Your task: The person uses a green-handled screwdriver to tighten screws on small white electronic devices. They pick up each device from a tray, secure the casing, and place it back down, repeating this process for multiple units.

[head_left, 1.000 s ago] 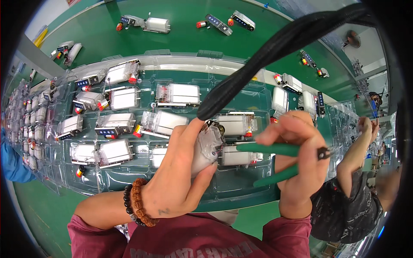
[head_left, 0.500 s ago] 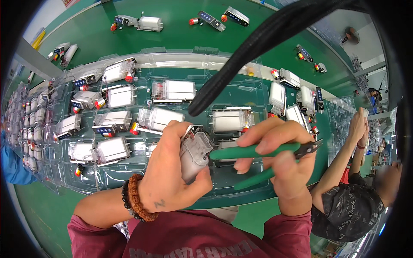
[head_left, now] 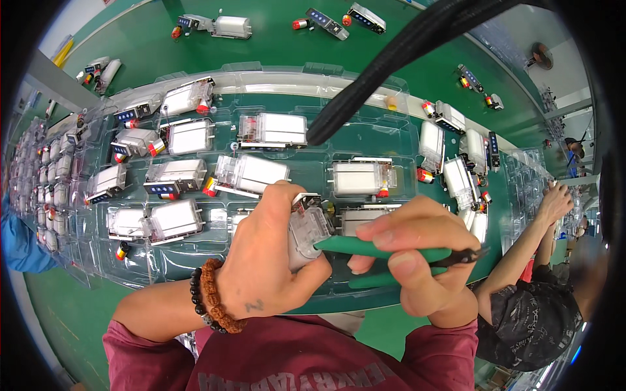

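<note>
My left hand [head_left: 264, 254] is closed around a small plastic unit [head_left: 309, 233] with a clear grey housing and a white body. In my right hand [head_left: 427, 251] is a pair of cutting pliers [head_left: 385, 250] with green handles, turned so that its dark jaws point right, away from the unit. The end of the upper handle meets the edge of the housing; whether it presses in, I cannot tell. Below it, the other handle is partly behind my fingers. Under both hands lies a clear plastic tray [head_left: 306, 215] holding similar units, one white unit [head_left: 358, 177] just beyond my right hand.
A black cable [head_left: 391, 65] crosses the upper right of the view. More units with red-and-yellow cylinders [head_left: 300, 24] lie on the green table [head_left: 274, 52]. Stacked trays [head_left: 49, 176] stand at the left. At the right, a co-worker's arms [head_left: 528, 241] reach over the bench.
The pliers' handles have come closer together in my right hand. My left hand and the unit sit slightly farther right, and the whole view has shifted a little.
</note>
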### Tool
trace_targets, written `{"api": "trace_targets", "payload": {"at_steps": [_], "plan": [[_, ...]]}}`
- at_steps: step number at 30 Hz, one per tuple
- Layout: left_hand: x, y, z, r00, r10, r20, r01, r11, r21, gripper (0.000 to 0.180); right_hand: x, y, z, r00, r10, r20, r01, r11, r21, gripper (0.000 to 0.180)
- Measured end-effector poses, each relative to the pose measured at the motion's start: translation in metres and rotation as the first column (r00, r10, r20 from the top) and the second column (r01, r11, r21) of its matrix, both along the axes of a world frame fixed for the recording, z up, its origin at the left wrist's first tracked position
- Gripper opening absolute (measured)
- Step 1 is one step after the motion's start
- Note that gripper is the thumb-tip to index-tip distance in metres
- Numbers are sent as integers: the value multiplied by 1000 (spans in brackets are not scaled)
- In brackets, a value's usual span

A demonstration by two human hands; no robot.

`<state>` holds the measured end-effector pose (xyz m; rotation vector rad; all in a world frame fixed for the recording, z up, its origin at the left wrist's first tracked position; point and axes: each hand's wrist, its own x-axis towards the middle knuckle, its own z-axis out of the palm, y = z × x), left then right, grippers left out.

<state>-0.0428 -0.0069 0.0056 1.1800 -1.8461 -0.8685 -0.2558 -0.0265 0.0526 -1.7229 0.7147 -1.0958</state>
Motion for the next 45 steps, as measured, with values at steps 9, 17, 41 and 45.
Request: {"api": "trace_targets", "payload": {"at_steps": [9,17,41,45], "plan": [[-2,2,0,999,24,25,-24,1000,8,65,1,5,6,993,-47,-107,43,998,-42,28],[-5,2,-3,997,22,77,-17,997,-70,70,4,-3,11,972,31,-233,-97,956,-278,29],[-1,3,-1,1000,-18,3,18,999,43,65,0,-1,-8,995,4,100,-4,1000,-3,17],[-1,3,-1,1000,-16,0,16,999,51,65,2,1,-9,991,-5,131,5,1000,7,17]]}}
